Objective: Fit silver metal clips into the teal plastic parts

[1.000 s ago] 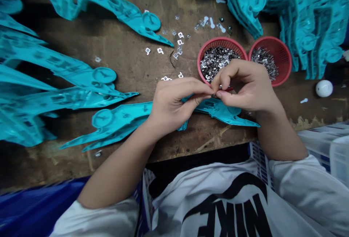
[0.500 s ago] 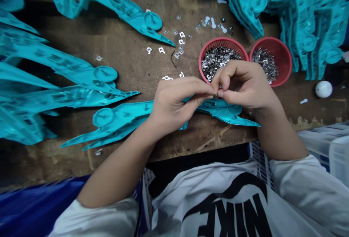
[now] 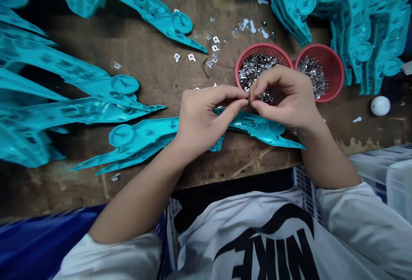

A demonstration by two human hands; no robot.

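My left hand (image 3: pixel 202 121) and my right hand (image 3: pixel 286 95) meet fingertip to fingertip just in front of a red basket (image 3: pixel 237 71) of small metal clips (image 3: pixel 254 67). Thumb and index finger of each are pinched together on a tiny dark piece, too small and too covered to name. Beneath both hands a long teal plastic molding (image 3: pixel 144 132) lies across the table; my left hand hides its middle. A small metal piece (image 3: pixel 249 121) sits in a slot on its right part.
A second red basket (image 3: pixel 336 69) holds more small metal pieces. Teal moldings (image 3: pixel 64 61) lie at the left, and others (image 3: pixel 363 26) are stacked at the upper right. Loose clips (image 3: pixel 192 57) are scattered on the wooden table (image 3: pixel 154 74). A white ball-shaped object (image 3: pixel 380 105) stands at the right.
Both hands have shifted slightly up and to the left, still pinched together. My left thumb has drawn a little apart from its index finger. The teal molding stays in place.
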